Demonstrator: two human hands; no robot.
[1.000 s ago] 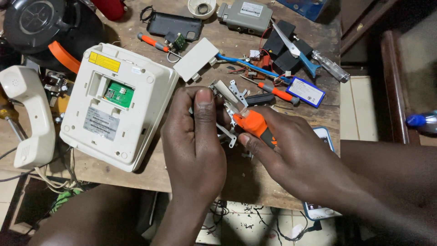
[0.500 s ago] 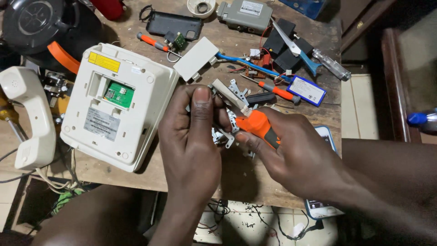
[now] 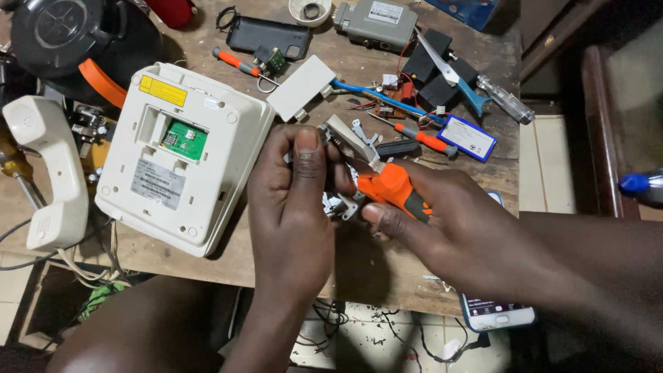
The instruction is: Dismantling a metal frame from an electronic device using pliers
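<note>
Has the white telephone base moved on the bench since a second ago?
No. The white telephone base lies upside down in the same spot beside the handset.

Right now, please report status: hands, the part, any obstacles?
Left hand grips small metal part. Right hand holds orange-handled tool against it. Upturned telephone base close on the left.
</note>
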